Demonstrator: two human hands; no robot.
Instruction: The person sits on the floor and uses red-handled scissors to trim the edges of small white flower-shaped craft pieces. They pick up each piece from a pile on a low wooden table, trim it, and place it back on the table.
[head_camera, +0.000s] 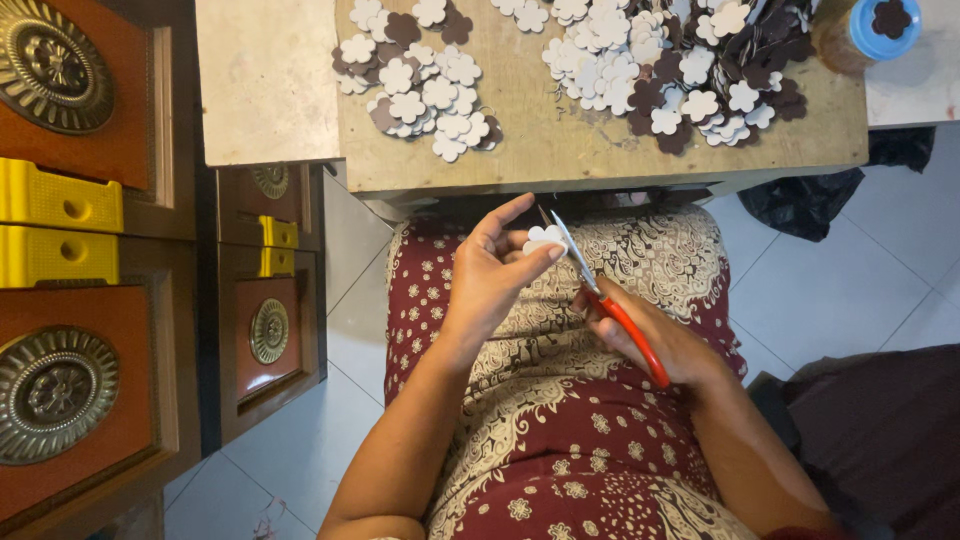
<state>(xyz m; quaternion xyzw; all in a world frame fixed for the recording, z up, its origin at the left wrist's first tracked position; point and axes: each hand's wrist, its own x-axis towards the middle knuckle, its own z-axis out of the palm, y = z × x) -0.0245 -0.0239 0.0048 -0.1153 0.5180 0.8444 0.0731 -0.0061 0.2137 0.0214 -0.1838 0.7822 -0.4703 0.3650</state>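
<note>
- left hand (492, 280) pinches a small white flower cutout (545, 238) between thumb and fingertips, held over the lap, just below the table edge
- right hand (655, 340) is clamped on red-handled scissors (600, 295); blades angle up-left, their open or closed state can't be told
- blade tips touch or sit right at the cutout's right edge; can't tell if they're actually in the material
- both hands close together, nearly meeting at the cutout, forearms coming in from the bottom of the view
- lap covered in dark red cloth (590, 420) with cream floral and paisley print
- wooden table (560, 140) directly ahead of the hands
- left pile of flowers (420, 85) on table: white and dark brown shapes, overlapping
- right pile (670, 70): bigger, same white and brown mix, spreads to the table's far right
- blue lid (880, 25) at top-right corner with one brown flower on it, on top of a brownish container
- pale slab (265, 80) to the left of the table
- red-brown cabinet (80, 300) on far left with round brass ornaments, yellow plastic pieces (55, 225) between panels
- black bag (805, 200) on pale tile floor under the table's right side
</note>
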